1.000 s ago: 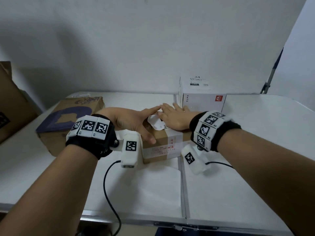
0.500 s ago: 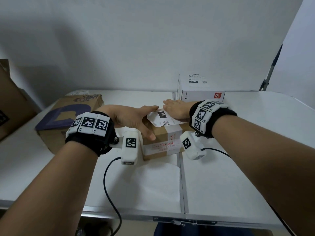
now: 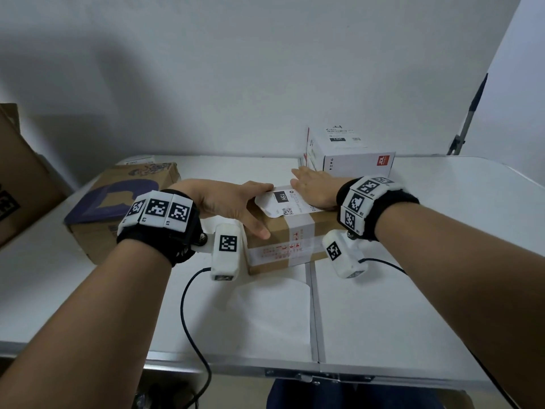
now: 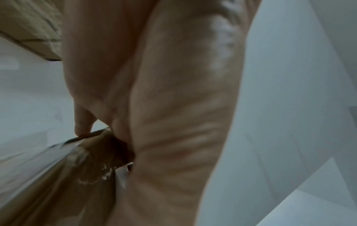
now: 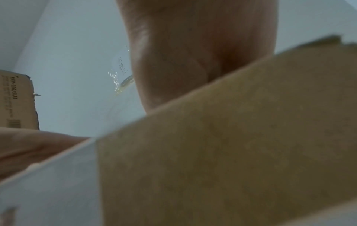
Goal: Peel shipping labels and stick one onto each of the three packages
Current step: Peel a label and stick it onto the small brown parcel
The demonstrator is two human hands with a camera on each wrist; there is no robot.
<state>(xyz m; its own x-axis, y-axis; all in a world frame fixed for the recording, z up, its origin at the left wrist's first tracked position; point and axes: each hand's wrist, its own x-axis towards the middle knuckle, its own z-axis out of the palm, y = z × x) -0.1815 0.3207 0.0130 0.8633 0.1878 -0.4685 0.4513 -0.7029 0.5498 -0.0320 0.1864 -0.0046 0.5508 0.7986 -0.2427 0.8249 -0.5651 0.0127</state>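
Observation:
A brown taped box (image 3: 283,231) lies mid-table with a white shipping label (image 3: 280,202) on its top. My left hand (image 3: 230,202) grips the box's left end, thumb down the front face and fingers over the top at the label's left edge. My right hand (image 3: 312,187) lies flat, palm down, on the label's right part. The wrist views show the left hand (image 4: 173,107) against the box (image 4: 48,175) and the right hand (image 5: 193,53) above the box's edge (image 5: 231,145). A white box (image 3: 354,160) behind bears a label (image 3: 342,135). A purple-printed cardboard box (image 3: 118,202) sits to the left.
A white backing sheet (image 3: 271,314) lies on the table in front of the brown box. A large brown carton (image 3: 17,178) stands off the table's left side. A black cable (image 3: 188,320) hangs over the table's front edge (image 3: 295,370). A wall stands behind.
My right hand has slid rightward and away across the label, uncovering its printed left part, which now lies flatter on the box. The left hand has kept its hold.

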